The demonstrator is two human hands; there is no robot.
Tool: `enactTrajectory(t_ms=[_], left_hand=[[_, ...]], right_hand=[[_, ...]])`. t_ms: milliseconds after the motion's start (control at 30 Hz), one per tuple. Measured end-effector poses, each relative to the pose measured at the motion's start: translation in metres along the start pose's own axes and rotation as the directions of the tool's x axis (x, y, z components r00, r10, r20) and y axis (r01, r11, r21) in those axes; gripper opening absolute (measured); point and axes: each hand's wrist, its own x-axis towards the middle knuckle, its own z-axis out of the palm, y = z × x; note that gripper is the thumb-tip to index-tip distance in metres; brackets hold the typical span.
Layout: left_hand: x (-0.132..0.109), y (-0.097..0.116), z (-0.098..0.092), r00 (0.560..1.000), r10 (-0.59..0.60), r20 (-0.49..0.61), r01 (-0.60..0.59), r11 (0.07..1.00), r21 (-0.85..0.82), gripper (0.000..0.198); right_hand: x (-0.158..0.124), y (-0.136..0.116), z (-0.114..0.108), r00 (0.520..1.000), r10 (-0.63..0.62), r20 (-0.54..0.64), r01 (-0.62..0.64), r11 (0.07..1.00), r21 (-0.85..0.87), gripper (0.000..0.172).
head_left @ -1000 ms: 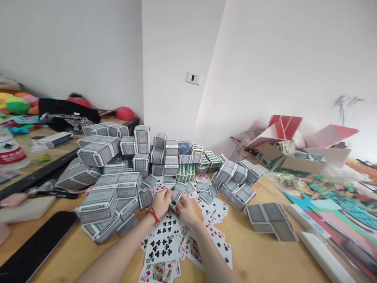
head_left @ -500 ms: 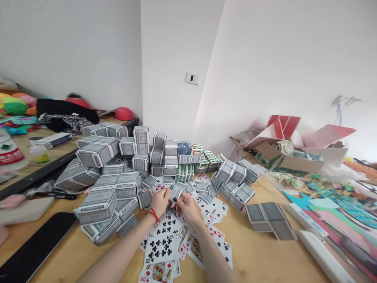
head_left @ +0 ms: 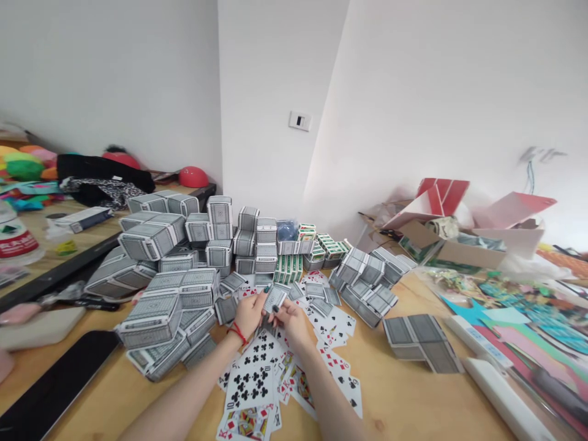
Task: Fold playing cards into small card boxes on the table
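Both my hands meet over the middle of the wooden table [head_left: 413,398], pinching one small grey-backed playing card [head_left: 275,299] between them. My left hand [head_left: 250,313], with a red string at the wrist, grips its left edge. My right hand [head_left: 289,321] holds its lower right edge. Below the hands lie face-up playing cards [head_left: 250,386], clubs and court cards among them. More loose cards [head_left: 333,327] spread to the right.
Several grey card boxes [head_left: 151,315] pile up left and behind, with green decks [head_left: 289,267] at the back and more grey boxes [head_left: 367,282] right. A black phone [head_left: 50,392] lies front left. Flattened grey boxes [head_left: 420,343], white tubes [head_left: 500,392] and coloured paper [head_left: 537,331] fill the right.
The hands lifted the grey-backed card up a little from the spread and tilted its back toward the camera; the view shifted slightly.
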Motion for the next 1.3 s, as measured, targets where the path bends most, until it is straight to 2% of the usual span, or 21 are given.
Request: enactTrajectory(t_ms=[100,167,267,333,433,533,600,700,833,933,1000,1067,1133,1200,1300], left_hand=[[-0.002,-0.003,-0.002,0.992,0.117,-0.036,-0.11,0.982,0.156,0.048],[-0.003,-0.003,-0.004,0.978,0.196,-0.078,-0.164,0.939,0.304,0.04],[-0.002,-0.004,-0.005,0.936,0.331,-0.123,-0.23,0.834,0.502,0.018],[0.0,-0.007,-0.004,0.914,0.39,-0.112,-0.255,0.767,0.588,0.028],[0.002,-0.011,-0.002,0.933,0.349,-0.085,-0.201,0.704,0.681,0.042],[0.001,-0.009,-0.003,0.946,0.322,-0.034,-0.205,0.677,0.707,0.041],[0.0,-0.006,-0.005,0.94,0.34,-0.011,-0.231,0.66,0.715,0.037],[0.001,-0.006,-0.009,0.935,0.354,-0.002,-0.243,0.647,0.722,0.039],[0.006,-0.011,-0.011,0.948,0.313,0.066,-0.253,0.609,0.752,0.043],[0.009,-0.01,-0.013,0.955,0.263,0.138,-0.271,0.58,0.768,0.036],[0.009,-0.006,-0.015,0.958,0.237,0.162,-0.272,0.573,0.773,0.029],[0.008,-0.001,-0.016,0.96,0.219,0.171,-0.268,0.567,0.779,0.027],[0.006,0.002,-0.017,0.964,0.22,0.151,-0.251,0.558,0.791,0.033],[0.004,0.002,-0.018,0.963,0.25,0.102,-0.231,0.569,0.789,0.036],[0.002,-0.004,-0.018,0.952,0.306,-0.003,-0.206,0.645,0.736,0.035]], right_hand=[[0.004,0.004,-0.009,0.977,-0.049,-0.208,0.057,0.998,0.033,0.026],[0.006,0.004,-0.016,0.939,-0.088,-0.333,0.093,0.996,-0.002,0.043],[0.006,0.003,-0.022,0.885,-0.148,-0.442,0.107,0.987,-0.117,0.057],[0.004,0.004,-0.023,0.865,-0.185,-0.467,0.106,0.976,-0.19,0.055],[0.002,0.006,-0.021,0.885,-0.258,-0.387,0.135,0.939,-0.317,0.039],[0.0,0.008,-0.018,0.921,-0.319,-0.223,0.183,0.86,-0.477,0.025],[0.0,0.008,-0.017,0.934,-0.325,-0.149,0.192,0.808,-0.557,0.02],[0.0,0.006,-0.016,0.943,-0.316,-0.099,0.181,0.743,-0.644,0.019],[-0.003,0.0,-0.012,0.96,-0.272,0.06,0.215,0.588,-0.78,0.027],[-0.006,-0.004,-0.008,0.95,-0.245,0.194,0.289,0.456,-0.842,0.046],[-0.007,-0.004,-0.007,0.948,-0.223,0.226,0.302,0.417,-0.857,0.061],[-0.008,-0.001,-0.007,0.956,-0.217,0.198,0.276,0.429,-0.86,0.069],[-0.007,0.004,-0.008,0.965,-0.231,0.129,0.229,0.486,-0.843,0.072],[-0.006,0.011,-0.01,0.968,-0.247,0.046,0.185,0.577,-0.796,0.07],[-0.002,0.016,-0.014,0.96,-0.269,-0.08,0.154,0.742,-0.653,0.065]])
